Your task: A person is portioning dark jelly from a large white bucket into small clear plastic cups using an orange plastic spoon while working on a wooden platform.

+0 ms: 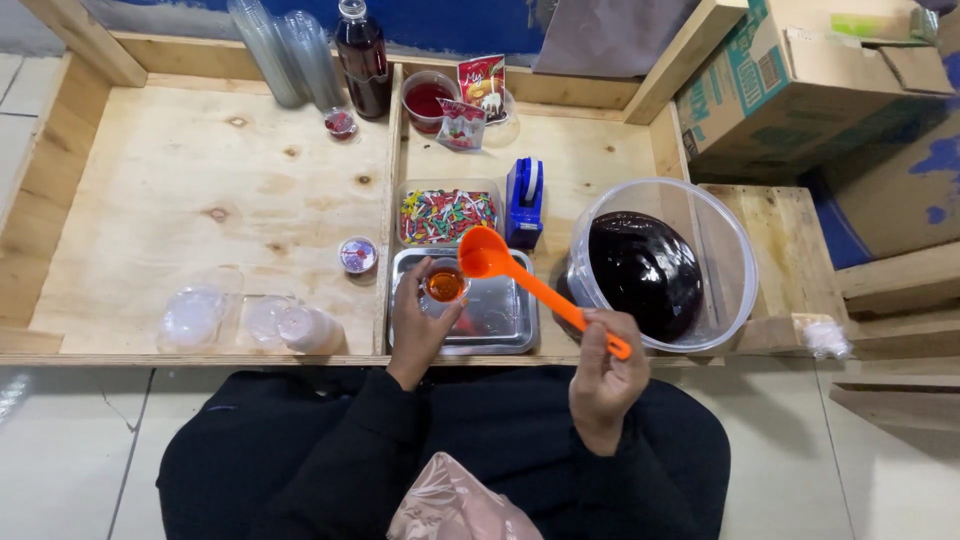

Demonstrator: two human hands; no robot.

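My left hand (417,328) holds a small clear cup (445,285) with reddish-orange liquid in it, over a shallow metal tray (503,318). My right hand (603,375) grips the handle of an orange ladle (515,272). The ladle's bowl sits just above and to the right of the cup. To the right, a large clear tub (690,215) is tilted and holds dark liquid (643,272).
A clear box of coloured sprinkles (447,215) and a blue tape dispenser (525,202) lie behind the tray. At the back stand a dark bottle (363,58), a cup of red liquid (427,100), sachets and stacked clear cups (285,50). Filled sealed cups (357,254) and lids (200,315) rest on the left board. Cardboard boxes (800,80) stand at right.
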